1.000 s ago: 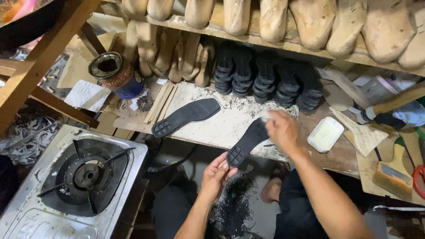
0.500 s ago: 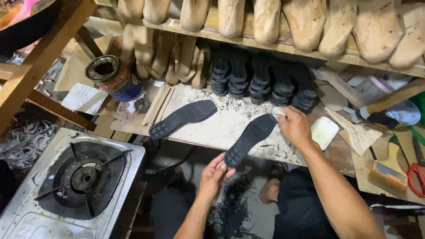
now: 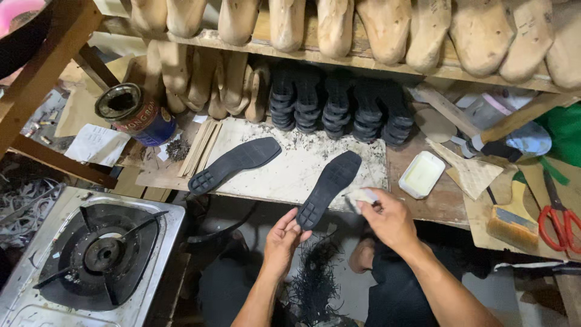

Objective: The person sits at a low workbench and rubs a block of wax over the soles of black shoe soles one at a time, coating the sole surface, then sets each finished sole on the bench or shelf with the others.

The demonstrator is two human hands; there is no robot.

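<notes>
Since the earlier frame, the right hand (image 3: 390, 219) had drawn back from the sole's far end to its near edge, its grip closed on a small pale pad (image 3: 361, 197). The left hand (image 3: 285, 233) pinched the heel of the black sole (image 3: 330, 188), which jutted off the surface (image 3: 290, 175). Pressing hard might tip it floorward. Beyond lay a second sole (image 3: 233, 163).

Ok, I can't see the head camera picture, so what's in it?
A person's left hand holds the heel of a black shoe sole on a white board while the right hand presses a small pale pad to it. Another sole lies nearby, beside a gas stove.
</notes>
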